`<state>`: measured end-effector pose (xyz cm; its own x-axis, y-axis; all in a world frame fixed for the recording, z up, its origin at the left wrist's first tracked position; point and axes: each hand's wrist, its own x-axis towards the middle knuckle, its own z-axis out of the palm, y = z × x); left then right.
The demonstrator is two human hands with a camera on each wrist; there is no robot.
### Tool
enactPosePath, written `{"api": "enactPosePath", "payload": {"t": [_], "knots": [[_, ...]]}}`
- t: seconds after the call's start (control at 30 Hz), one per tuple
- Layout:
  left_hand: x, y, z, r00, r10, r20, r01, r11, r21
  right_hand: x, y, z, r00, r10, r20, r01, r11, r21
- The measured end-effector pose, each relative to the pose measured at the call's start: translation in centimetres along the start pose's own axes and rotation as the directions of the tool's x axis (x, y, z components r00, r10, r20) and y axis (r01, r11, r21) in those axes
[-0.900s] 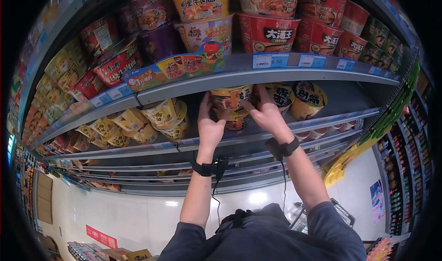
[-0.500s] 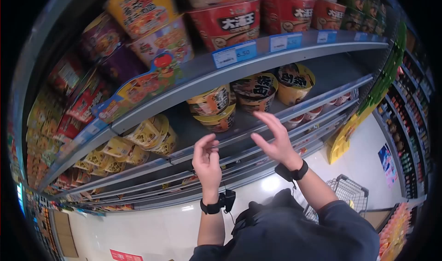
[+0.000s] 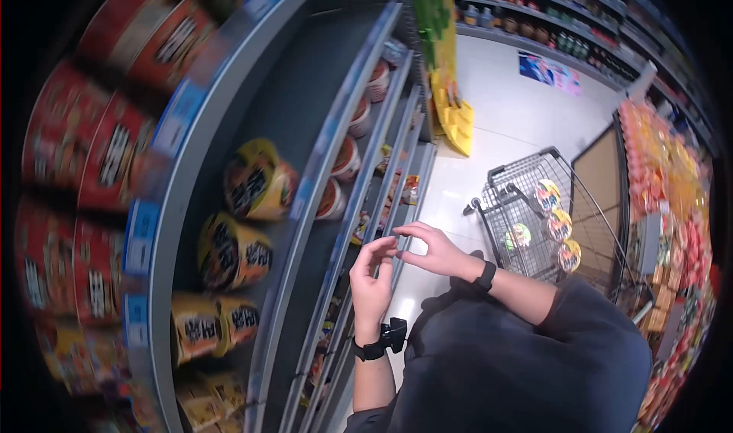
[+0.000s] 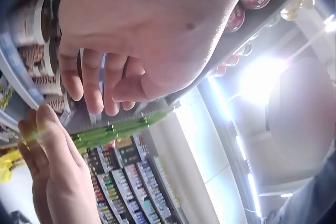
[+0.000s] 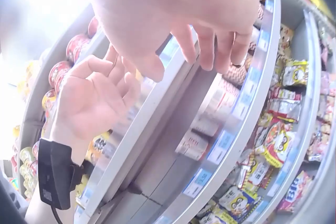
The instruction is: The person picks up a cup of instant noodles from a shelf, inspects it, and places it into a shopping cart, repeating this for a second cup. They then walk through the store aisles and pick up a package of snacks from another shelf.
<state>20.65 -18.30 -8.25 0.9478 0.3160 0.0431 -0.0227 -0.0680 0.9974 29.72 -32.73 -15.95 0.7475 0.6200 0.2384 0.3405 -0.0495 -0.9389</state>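
On the shelf (image 3: 305,74), a cup (image 3: 261,181) stands upright, lid up; I watch left hand (image 3: 373,280) and right hand (image 3: 438,254), both relaxed, unclamped.

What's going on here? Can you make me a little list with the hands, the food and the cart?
Place: shop, beside shelves
Left hand: empty, fingers loosely bent
Right hand: empty, close to the left one
Yellow tubs: on a shelf
Red tubs: on a higher shelf
Cart: on the pale floor, round tubs inside
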Motion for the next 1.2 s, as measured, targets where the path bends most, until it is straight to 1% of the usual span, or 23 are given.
{"api": "enactPosePath", "payload": {"t": [0.1,0.2,0.27,0.33,0.37,0.43,0.5,0.6,0.67,0.73,0.77,0.8,0.83,0.87,0.9,0.93,0.97,1.0,1.03,1.07,1.1,1.13,1.2], "knots": [[3.3,-0.5,4.9,0.976,-0.064,0.210,0.069,0.998,-0.014,-0.3,1.7,-4.0,0.990,0.024,-0.141,-0.026,1.000,-0.007],[6.5,-1.7,10.5,0.909,-0.101,0.404,0.109,0.994,0.003,-1.2,4.5,-8.3,0.960,0.075,-0.270,-0.080,0.997,-0.007],[8.0,-2.2,14.4,0.832,-0.138,0.537,0.103,0.990,0.095,-2.7,7.5,-11.2,0.928,0.188,-0.323,-0.205,0.979,-0.019],[9.3,-2.6,18.2,0.746,-0.196,0.636,0.105,0.978,0.178,-4.9,11.5,-14.0,0.887,0.242,-0.393,-0.263,0.965,0.002],[9.9,-3.7,19.8,0.707,-0.234,0.668,0.105,0.968,0.228,-6.1,13.8,-15.2,0.854,0.335,-0.399,-0.359,0.933,0.015],[10.7,-5.2,23.4,0.632,-0.306,0.712,0.125,0.947,0.296,-9.0,17.1,-17.5,0.754,0.499,-0.427,-0.529,0.847,0.055],[11.4,-7.4,26.6,0.535,-0.407,0.740,0.146,0.908,0.394,-12.0,18.7,-20.5,0.617,0.652,-0.442,-0.698,0.712,0.077],[12.0,-10.5,31.6,0.360,-0.521,0.774,0.142,0.851,0.506,-18.1,23.4,-23.0,0.445,0.762,-0.471,-0.767,0.595,0.238],[12.1,-13.1,34.9,0.267,-0.558,0.786,0.133,0.829,0.543,-22.4,26.8,-23.4,0.329,0.777,-0.538,-0.763,0.554,0.333],[12.3,-15.8,38.4,0.171,-0.617,0.768,0.052,0.784,0.618,-25.5,27.8,-25.0,0.183,0.882,-0.433,-0.669,0.435,0.603],[12.2,-18.2,39.8,0.134,-0.597,0.791,0.064,0.801,0.595,-27.1,28.5,-25.3,0.115,0.862,-0.493,-0.659,0.438,0.611],[12.2,-20.9,41.3,0.106,-0.609,0.786,0.072,0.793,0.605,-29.6,32.5,-23.6,0.073,0.822,-0.565,-0.557,0.504,0.661],[12.1,-22.5,43.1,0.086,-0.602,0.794,-0.037,0.794,0.606,-31.3,32.9,-24.3,0.042,0.856,-0.515,-0.529,0.456,0.715],[11.9,-24.8,44.4,0.064,-0.641,0.765,-0.018,0.765,0.644,-32.3,33.0,-24.8,-0.058,0.873,-0.484,-0.542,0.379,0.750],[11.8,-26.5,45.9,0.023,-0.703,0.711,-0.026,0.710,0.703,-34.1,35.7,-23.9,-0.089,0.861,-0.501,-0.534,0.384,0.754],[11.9,-29.0,47.2,-0.021,-0.701,0.713,-0.108,0.710,0.695,-35.2,36.7,-24.0,-0.102,0.869,-0.483,-0.513,0.371,0.774],[11.7,-31.6,48.2,-0.038,-0.699,0.715,-0.134,0.712,0.689,-36.2,37.6,-24.3,-0.112,0.867,-0.485,-0.512,0.369,0.776],[11.7,-34.2,49.1,-0.068,-0.662,0.746,-0.110,0.749,0.654,-36.9,38.4,-24.6,-0.118,0.865,-0.488,-0.511,0.369,0.777],[11.5,-35.4,50.8,-0.085,-0.691,0.718,-0.070,0.723,0.687,-37.3,39.1,-25.3,-0.133,0.873,-0.468,-0.515,0.343,0.786],[11.4,-36.1,52.3,-0.099,-0.720,0.686,-0.030,0.692,0.722,-37.3,39.5,-26.1,-0.206,0.838,-0.506,-0.559,0.324,0.763],[11.1,-37.4,53.5,-0.043,-0.725,0.687,-0.055,0.688,0.723,-37.1,39.9,-26.7,-0.268,0.797,-0.541,-0.603,0.299,0.739],[10.8,-39.0,54.6,0.015,-0.727,0.686,-0.081,0.683,0.726,-36.9,40.3,-27.6,-0.239,0.755,-0.610,-0.641,0.349,0.684],[10.3,-42.9,56.4,0.028,-0.702,0.712,-0.184,0.697,0.694,-37.3,42.6,-27.7,-0.169,0.636,-0.753,-0.726,0.436,0.531]]}}
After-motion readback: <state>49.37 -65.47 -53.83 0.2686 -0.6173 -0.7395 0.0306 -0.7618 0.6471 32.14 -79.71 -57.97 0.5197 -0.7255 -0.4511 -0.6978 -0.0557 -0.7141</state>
